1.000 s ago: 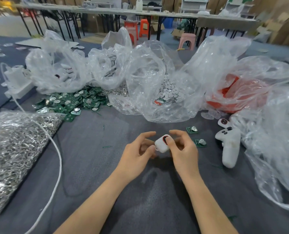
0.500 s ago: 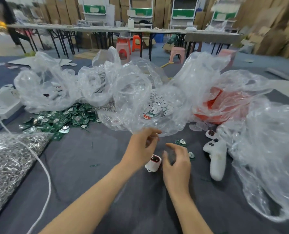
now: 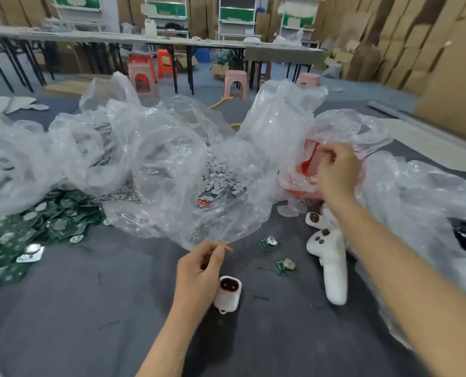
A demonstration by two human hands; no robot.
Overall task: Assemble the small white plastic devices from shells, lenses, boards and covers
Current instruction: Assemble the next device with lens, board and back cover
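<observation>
The white device (image 3: 227,295) is lying on the grey surface (image 3: 90,308) just beside the heel of the left hand (image 3: 199,270). Its long axis is running away from the person, with the dark, red-rimmed lens end pointing far and upward and the small loop end nearest. The left fingers (image 3: 221,250) are pinching the edge of a clear bag (image 3: 177,186) holding round white covers (image 3: 221,175). The right hand (image 3: 335,172) is reaching into a red-filled bag (image 3: 305,170), fingers curled; what they are pinching cannot be told. Two green boards (image 3: 268,243) are lying to the right of the device.
</observation>
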